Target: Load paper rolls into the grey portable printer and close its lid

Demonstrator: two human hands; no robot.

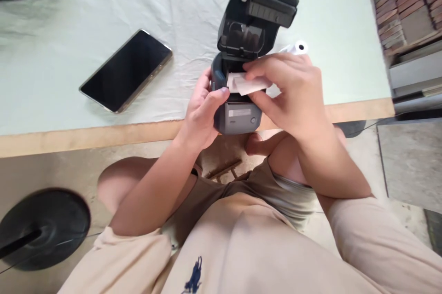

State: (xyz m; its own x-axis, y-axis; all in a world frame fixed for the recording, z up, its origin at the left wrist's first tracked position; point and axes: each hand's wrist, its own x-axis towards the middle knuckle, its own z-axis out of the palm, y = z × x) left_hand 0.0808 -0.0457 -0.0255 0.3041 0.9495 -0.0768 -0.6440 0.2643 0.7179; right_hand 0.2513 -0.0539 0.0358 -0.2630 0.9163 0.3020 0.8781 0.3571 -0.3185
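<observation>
At the table's [103, 134] near edge, about twelve o'clock from the person, the small printer [238, 114] stands with its lid raised. The left hand [202, 112] clasps its rigid left side; the right hand [290, 94] pinches the paper strip [246, 83], likely thin and tear-prone, best held near its end.

One printer [241, 54] sitting at worktop [69, 137] edge, lid standing open. One paper strip [247, 84] lying across printer's open bay. One paper roll [297, 47] showing behind printer. One phone [126, 71] lying face up on one pale cloth [69, 31]. Two hands showing: left hand [202, 112], right hand [290, 94]. Two round black bases showing below worktop: near one [44, 227], far one [350, 127].
</observation>
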